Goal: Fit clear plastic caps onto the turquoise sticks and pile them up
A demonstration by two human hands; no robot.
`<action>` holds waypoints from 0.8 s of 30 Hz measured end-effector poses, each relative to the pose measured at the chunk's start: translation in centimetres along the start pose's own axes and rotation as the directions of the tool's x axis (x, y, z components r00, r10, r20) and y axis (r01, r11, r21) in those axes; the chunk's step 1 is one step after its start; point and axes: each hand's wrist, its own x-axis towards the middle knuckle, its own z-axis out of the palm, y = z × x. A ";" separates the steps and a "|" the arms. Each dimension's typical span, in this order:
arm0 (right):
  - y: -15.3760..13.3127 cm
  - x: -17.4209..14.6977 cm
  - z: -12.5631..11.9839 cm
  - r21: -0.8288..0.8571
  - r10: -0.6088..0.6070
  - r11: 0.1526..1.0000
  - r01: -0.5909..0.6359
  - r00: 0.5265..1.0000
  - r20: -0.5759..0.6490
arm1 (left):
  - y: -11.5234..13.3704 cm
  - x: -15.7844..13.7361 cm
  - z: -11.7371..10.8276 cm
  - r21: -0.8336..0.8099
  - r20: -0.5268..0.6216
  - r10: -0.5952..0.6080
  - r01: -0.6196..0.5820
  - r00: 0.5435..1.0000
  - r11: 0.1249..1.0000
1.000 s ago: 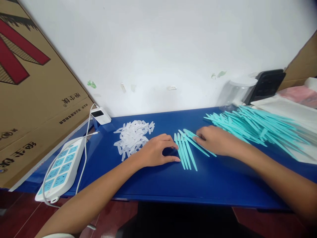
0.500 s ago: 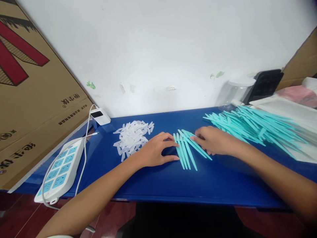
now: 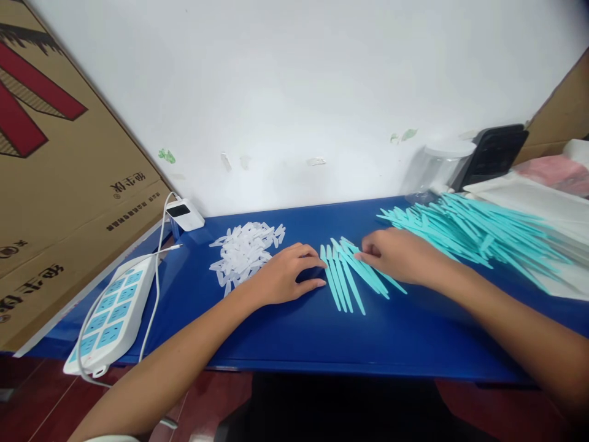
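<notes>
Left hand (image 3: 288,274), thumb parted from fingers, just beside the fanned turquoise sticks (image 3: 350,279).

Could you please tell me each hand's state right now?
Left hand: open, beside the teal sticks.
Right hand: curled at those sticks; grip cannot be told.

Person's own arms and clothing, head view.
Comprises a slim, bare left hand (image 3: 289,273) with slender fingers; a matching bare right hand (image 3: 396,252); a long, narrow left forearm (image 3: 184,362) and similar right forearm (image 3: 497,307), both uncovered; on the left arm, a curved white sleeve-like edge (image 3: 113,439), mostly cropped; at the lap, a broad black garment-like expanse (image 3: 350,405), too dark for cut or fabric to be made out.
</notes>
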 end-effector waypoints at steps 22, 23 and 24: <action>-0.6 0.0 0.2 0.213 -0.072 0.976 0.052 0.993 0.091 | -3.3 -0.7 -4.2 0.438 -0.270 -0.200 0.305 0.942 0.845; -0.5 0.1 0.3 0.208 -0.076 0.977 0.054 0.992 0.098 | -4.0 -0.9 -4.7 0.443 -0.291 -0.246 0.358 0.925 0.822; -0.4 0.1 0.3 0.201 -0.079 0.978 0.058 0.992 0.101 | -4.7 -1.1 -5.1 0.427 -0.304 -0.272 0.386 0.913 0.818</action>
